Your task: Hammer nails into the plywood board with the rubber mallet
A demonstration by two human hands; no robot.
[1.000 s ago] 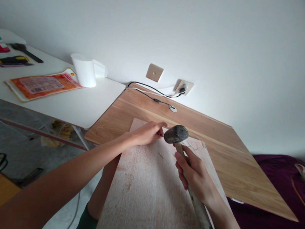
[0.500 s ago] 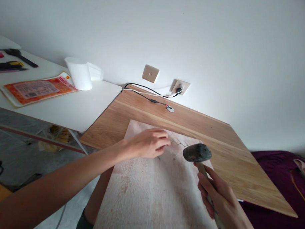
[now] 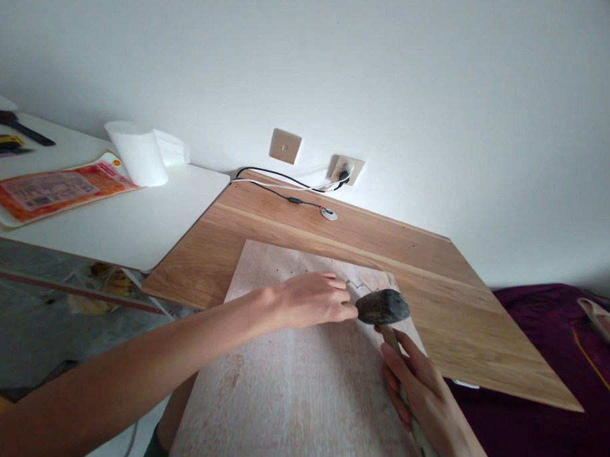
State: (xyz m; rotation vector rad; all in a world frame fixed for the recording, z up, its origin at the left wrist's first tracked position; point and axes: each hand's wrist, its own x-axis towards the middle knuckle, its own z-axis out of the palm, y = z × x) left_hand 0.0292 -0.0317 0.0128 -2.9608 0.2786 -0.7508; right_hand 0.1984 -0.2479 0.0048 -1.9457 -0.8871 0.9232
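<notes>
My right hand (image 3: 414, 384) is wrapped around the handle of a mallet with a dark, worn head (image 3: 384, 307), held over a pale whitish board (image 3: 295, 395). My left hand (image 3: 320, 299) reaches across the board from the left, palm down, fingers curled together close beside the mallet head. Whatever the fingertips may hold is hidden. Beyond the fingers, thin dark wire-like pieces (image 3: 357, 284) lie on the board, too small to name. Several small dark specks dot the board's far left part.
The board lies over a wooden desktop (image 3: 489, 342) against the wall. Cables (image 3: 294, 200) run to a wall socket (image 3: 345, 170). On a white table (image 3: 184, 213) stand a white paper roll (image 3: 137, 154) and an orange packet (image 3: 58, 190). Purple fabric (image 3: 528, 314) is at right.
My left hand has moved right along the board, up to the mallet head, covering a small piece seen there before. My right hand keeps its grip on the mallet. The view has shifted slightly.
</notes>
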